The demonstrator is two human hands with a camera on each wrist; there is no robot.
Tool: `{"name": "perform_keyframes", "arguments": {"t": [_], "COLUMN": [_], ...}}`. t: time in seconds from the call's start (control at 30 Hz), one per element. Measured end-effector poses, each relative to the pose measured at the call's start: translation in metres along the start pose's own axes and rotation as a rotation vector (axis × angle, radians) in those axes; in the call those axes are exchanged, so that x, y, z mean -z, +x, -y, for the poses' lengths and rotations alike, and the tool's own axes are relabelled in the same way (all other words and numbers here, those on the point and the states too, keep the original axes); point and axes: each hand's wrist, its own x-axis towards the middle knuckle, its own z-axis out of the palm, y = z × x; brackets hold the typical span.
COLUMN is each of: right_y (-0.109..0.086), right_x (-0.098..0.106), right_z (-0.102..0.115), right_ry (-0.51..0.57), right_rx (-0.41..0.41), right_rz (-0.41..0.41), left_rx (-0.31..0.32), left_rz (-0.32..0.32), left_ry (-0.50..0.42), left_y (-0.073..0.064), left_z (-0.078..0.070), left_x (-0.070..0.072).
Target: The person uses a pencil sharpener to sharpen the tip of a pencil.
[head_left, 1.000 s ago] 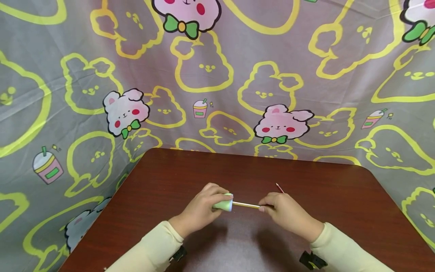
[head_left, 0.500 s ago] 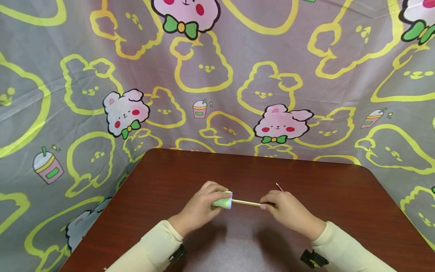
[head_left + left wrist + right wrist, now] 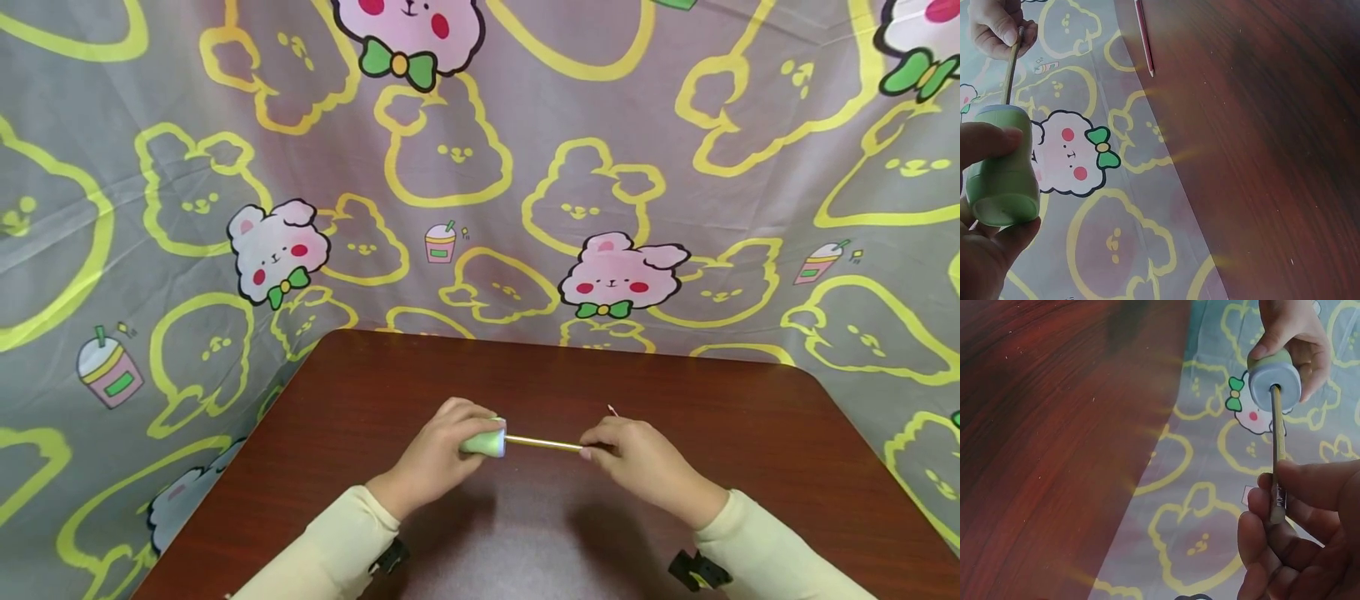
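Note:
My left hand (image 3: 438, 446) grips a green pencil sharpener (image 3: 1007, 172) with a pale bluish end, held above the table. A gold-and-dark striped pencil (image 3: 543, 442) has one end in the hole of the sharpener's pale end face, as the right wrist view shows. My right hand (image 3: 648, 462) pinches this pencil near its other end, between thumb and fingers. The pencil's tip is hidden inside the sharpener. Beyond my right hand a red pencil (image 3: 1143, 37) lies on the table, partly covered by the hand in the head view.
The dark reddish-brown wooden table (image 3: 405, 371) has rounded far corners. A grey cloth (image 3: 517, 208) with yellow outlines and cartoon bunnies hangs behind it and along both sides. Each wrist carries a black strap-on camera mount.
Both hands have shifted slightly apart, the left a little leftward with the sharpener, the right a little rightward. Slightly more of the striped pencil shows between them.

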Motion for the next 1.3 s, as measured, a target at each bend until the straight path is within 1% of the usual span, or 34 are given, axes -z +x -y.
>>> {"name": "perform_keyframes", "arguments": {"t": [0.17,0.33,0.53,0.63,0.97,1.13,1.3], "right_y": [-0.0013,-0.002,-0.0029,-0.0033,-0.0053,-0.0068,-0.0091], "right_x": [0.0008,0.0014,0.0012,0.002,0.0047,0.006,0.0056], "right_z": [0.0008,0.0006,-0.0008,-0.0002,-0.0036,-0.0049,-0.0069], "right_ry": [0.035,0.062,0.103,0.118,0.125,0.153,0.177], "right_rx": [-0.018,-0.029,-0.058,-0.064,-0.065,-0.082,-0.096], "right_rz": [0.014,0.038,0.117,0.141,0.148,0.154,0.141], "left_rx": [0.016,0.01,0.019,0.031,0.07,0.108,0.151], "left_rz": [0.001,-0.004,-0.007,0.0,0.012,0.011,0.004], "left_ry": [-0.033,-0.037,-0.039,-0.043,-0.036,-0.041,-0.062], "left_y": [-0.0005,-0.0004,-0.0005,-0.0005,-0.0003,0.0001,-0.0004], "left_z": [-0.0007,-0.001,-0.0021,-0.0023,-0.0001,0.0003,-0.0004], "left_x": [-0.0003,-0.0002,0.0002,0.0001,-0.0004,-0.0001,0.0007]}}
